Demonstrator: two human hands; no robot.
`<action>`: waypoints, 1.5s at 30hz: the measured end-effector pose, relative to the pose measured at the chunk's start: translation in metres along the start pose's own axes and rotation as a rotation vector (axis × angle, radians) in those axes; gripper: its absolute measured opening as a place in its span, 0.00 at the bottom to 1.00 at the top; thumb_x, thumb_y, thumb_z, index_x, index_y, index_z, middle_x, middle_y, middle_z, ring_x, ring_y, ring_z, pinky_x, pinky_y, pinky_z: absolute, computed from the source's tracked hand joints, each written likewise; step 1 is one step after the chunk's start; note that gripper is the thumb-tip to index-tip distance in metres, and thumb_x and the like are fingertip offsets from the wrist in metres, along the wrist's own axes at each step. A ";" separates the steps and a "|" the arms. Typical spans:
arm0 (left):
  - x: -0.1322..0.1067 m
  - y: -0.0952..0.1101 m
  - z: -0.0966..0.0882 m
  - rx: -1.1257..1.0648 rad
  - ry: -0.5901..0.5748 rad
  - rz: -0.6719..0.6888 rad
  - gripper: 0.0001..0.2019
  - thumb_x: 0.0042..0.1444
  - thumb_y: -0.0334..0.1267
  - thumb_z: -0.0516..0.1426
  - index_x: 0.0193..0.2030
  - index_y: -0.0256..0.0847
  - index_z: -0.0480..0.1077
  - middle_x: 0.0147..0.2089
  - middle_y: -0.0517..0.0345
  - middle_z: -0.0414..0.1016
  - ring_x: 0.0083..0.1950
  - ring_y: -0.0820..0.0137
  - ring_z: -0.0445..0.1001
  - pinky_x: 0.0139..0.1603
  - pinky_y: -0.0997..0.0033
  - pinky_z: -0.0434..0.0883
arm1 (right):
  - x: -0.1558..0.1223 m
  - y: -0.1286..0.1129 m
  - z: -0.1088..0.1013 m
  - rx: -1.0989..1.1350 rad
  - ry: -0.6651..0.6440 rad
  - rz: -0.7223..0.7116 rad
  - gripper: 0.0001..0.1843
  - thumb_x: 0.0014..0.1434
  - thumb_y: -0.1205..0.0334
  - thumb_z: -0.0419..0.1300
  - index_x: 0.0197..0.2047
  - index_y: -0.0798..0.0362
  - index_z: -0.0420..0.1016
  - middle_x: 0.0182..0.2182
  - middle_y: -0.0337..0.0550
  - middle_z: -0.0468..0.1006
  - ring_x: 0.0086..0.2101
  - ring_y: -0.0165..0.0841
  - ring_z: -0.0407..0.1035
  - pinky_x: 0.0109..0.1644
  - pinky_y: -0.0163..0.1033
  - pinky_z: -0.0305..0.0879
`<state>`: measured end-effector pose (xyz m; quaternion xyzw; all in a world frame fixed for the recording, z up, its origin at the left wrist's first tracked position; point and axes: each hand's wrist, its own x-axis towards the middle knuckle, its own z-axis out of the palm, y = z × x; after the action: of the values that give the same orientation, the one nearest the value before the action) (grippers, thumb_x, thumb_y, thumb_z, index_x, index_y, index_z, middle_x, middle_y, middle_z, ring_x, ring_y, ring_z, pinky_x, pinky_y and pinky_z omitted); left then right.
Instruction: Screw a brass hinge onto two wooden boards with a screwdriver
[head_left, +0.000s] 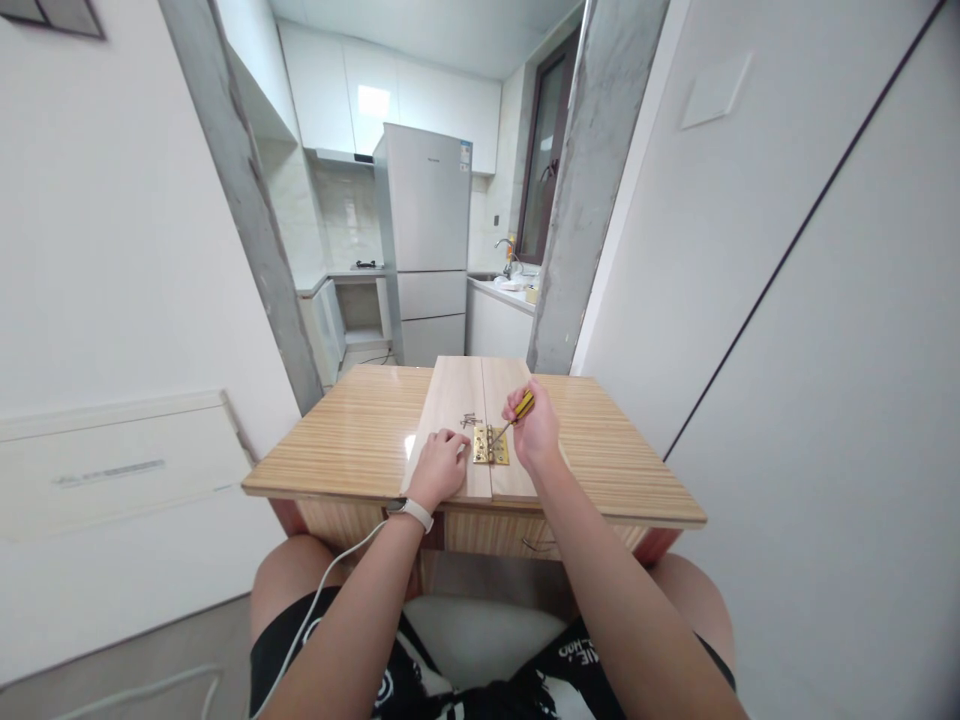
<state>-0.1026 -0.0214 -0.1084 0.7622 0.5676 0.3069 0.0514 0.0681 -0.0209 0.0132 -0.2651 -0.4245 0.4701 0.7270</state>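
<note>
A brass-coloured hinge (480, 449) lies unfolded across the seam between two pale wooden boards (451, 388). My right hand (538, 430) is wrapped round the yellow-and-black handle of a screwdriver (524, 404), whose shaft slants down to the left toward the middle of the hinge. Whether the tip touches a screw is too small to tell. Resting on the left board, my left hand (441, 464) has its fingers stretched out, with the fingertips close to the hinge's left edge. Just beyond the hinge lies a small pile of screws (470, 420).
The boards lie on a striped wooden table (360, 430) with drawers below its front edge. A white cable (330, 572) runs from the left wrist past the lap. Walls flank the table, and a grey fridge (429, 220) stands in the kitchen behind.
</note>
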 end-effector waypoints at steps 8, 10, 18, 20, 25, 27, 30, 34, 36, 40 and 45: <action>-0.001 0.005 -0.005 0.029 -0.020 -0.013 0.15 0.69 0.34 0.54 0.57 0.46 0.78 0.56 0.45 0.76 0.60 0.55 0.70 0.64 0.56 0.68 | 0.002 0.038 0.002 -0.014 0.004 0.070 0.24 0.66 0.44 0.57 0.23 0.47 0.62 0.18 0.34 0.62 0.20 0.29 0.57 0.26 0.38 0.58; -0.001 0.005 -0.006 0.033 -0.028 -0.016 0.16 0.69 0.33 0.54 0.57 0.46 0.78 0.56 0.45 0.76 0.60 0.55 0.70 0.64 0.56 0.68 | 0.002 0.042 0.001 -0.026 0.001 0.070 0.25 0.67 0.43 0.57 0.23 0.47 0.62 0.18 0.34 0.62 0.20 0.29 0.58 0.26 0.38 0.59; -0.001 0.007 -0.008 0.037 -0.028 -0.023 0.16 0.68 0.32 0.55 0.58 0.46 0.78 0.56 0.46 0.76 0.59 0.56 0.71 0.64 0.57 0.68 | 0.001 0.046 -0.001 -0.124 0.050 0.031 0.29 0.67 0.34 0.57 0.25 0.47 0.65 0.19 0.34 0.65 0.21 0.30 0.60 0.27 0.38 0.61; -0.001 0.008 -0.008 0.036 -0.027 -0.024 0.16 0.68 0.33 0.55 0.57 0.46 0.78 0.56 0.46 0.76 0.59 0.56 0.71 0.64 0.57 0.68 | 0.001 0.046 0.001 -0.153 0.055 0.051 0.29 0.65 0.33 0.59 0.25 0.47 0.66 0.20 0.35 0.67 0.22 0.30 0.62 0.27 0.38 0.61; -0.002 0.008 -0.008 0.029 -0.023 -0.023 0.16 0.68 0.33 0.55 0.57 0.46 0.78 0.56 0.46 0.76 0.60 0.55 0.70 0.64 0.56 0.68 | 0.004 0.042 0.012 -0.187 0.058 0.072 0.24 0.60 0.37 0.67 0.29 0.49 0.70 0.26 0.38 0.73 0.27 0.31 0.67 0.31 0.37 0.65; -0.002 0.009 -0.008 0.024 -0.016 -0.018 0.15 0.69 0.34 0.54 0.57 0.46 0.78 0.56 0.45 0.76 0.60 0.55 0.70 0.64 0.55 0.68 | 0.006 0.043 0.017 -0.183 0.087 0.055 0.22 0.62 0.41 0.65 0.29 0.48 0.68 0.26 0.37 0.71 0.27 0.30 0.65 0.31 0.37 0.65; -0.003 0.009 -0.008 0.010 -0.013 -0.018 0.15 0.69 0.35 0.54 0.57 0.46 0.79 0.56 0.45 0.76 0.59 0.55 0.70 0.64 0.54 0.68 | 0.007 0.046 0.023 -0.253 0.186 0.022 0.21 0.66 0.45 0.58 0.27 0.47 0.63 0.23 0.35 0.66 0.25 0.31 0.60 0.28 0.37 0.60; -0.003 0.008 -0.007 0.009 -0.019 -0.021 0.15 0.69 0.34 0.55 0.58 0.46 0.78 0.56 0.45 0.75 0.59 0.55 0.71 0.65 0.55 0.67 | 0.006 0.052 0.029 -0.310 0.224 -0.015 0.21 0.66 0.47 0.54 0.24 0.46 0.56 0.21 0.35 0.62 0.23 0.31 0.57 0.27 0.39 0.57; -0.003 0.008 -0.007 0.020 -0.015 -0.017 0.16 0.69 0.34 0.55 0.58 0.46 0.78 0.56 0.46 0.75 0.59 0.55 0.71 0.64 0.55 0.67 | 0.006 0.053 0.032 -0.319 0.191 0.005 0.22 0.66 0.47 0.53 0.23 0.45 0.53 0.19 0.35 0.60 0.23 0.32 0.56 0.26 0.39 0.56; -0.003 0.007 -0.006 0.036 -0.007 -0.011 0.15 0.70 0.34 0.54 0.57 0.45 0.78 0.56 0.46 0.75 0.59 0.55 0.71 0.64 0.56 0.68 | 0.008 0.049 0.036 -0.273 0.180 0.070 0.23 0.64 0.48 0.55 0.21 0.44 0.51 0.16 0.34 0.57 0.20 0.31 0.53 0.23 0.40 0.51; -0.003 0.006 -0.005 0.043 -0.005 0.005 0.15 0.69 0.34 0.54 0.57 0.45 0.78 0.56 0.46 0.75 0.59 0.55 0.70 0.64 0.56 0.68 | 0.017 0.035 0.027 -0.186 -0.094 0.273 0.28 0.57 0.49 0.63 0.19 0.44 0.48 0.13 0.29 0.49 0.17 0.26 0.44 0.21 0.37 0.41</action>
<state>-0.1006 -0.0277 -0.1029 0.7654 0.5720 0.2928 0.0355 0.0324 0.0090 0.0056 -0.3642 -0.4595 0.5352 0.6081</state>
